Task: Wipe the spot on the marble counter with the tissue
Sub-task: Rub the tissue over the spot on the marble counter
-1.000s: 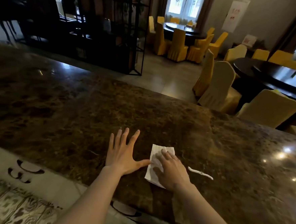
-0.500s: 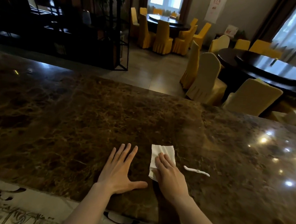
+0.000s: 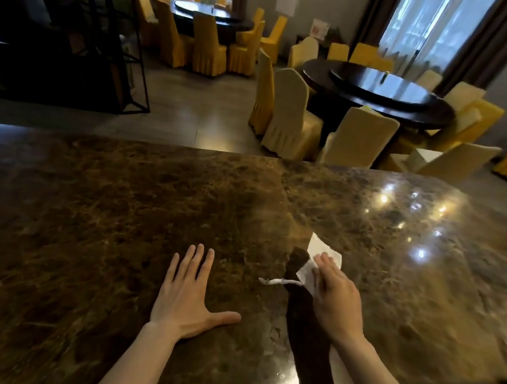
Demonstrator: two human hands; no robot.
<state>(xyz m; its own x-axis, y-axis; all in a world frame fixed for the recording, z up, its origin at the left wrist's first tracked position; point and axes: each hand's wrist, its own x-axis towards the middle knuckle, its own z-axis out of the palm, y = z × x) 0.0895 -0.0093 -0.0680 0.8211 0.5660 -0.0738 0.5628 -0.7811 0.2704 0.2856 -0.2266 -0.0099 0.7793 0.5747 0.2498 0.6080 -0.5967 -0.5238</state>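
Note:
A white tissue (image 3: 319,256) lies on the dark brown marble counter (image 3: 124,213), pressed down by the fingers of my right hand (image 3: 336,299). The tissue's far corner sticks out beyond my fingertips. A thin white streak (image 3: 279,281) runs on the counter just left of my right hand, its right end at the tissue's edge. My left hand (image 3: 186,298) rests flat on the counter with fingers spread, holding nothing, a hand's width left of the streak.
The counter's far edge (image 3: 189,147) faces a dining room with round dark tables (image 3: 382,93) and yellow-covered chairs (image 3: 290,116). A black metal shelf frame (image 3: 129,63) stands at the back left. Ceiling lights glare on the counter at the right (image 3: 412,215).
My right hand has slid the tissue to the right, over and past the white streak, which now lies on its left side. The camera view has swung; my left hand stays flat.

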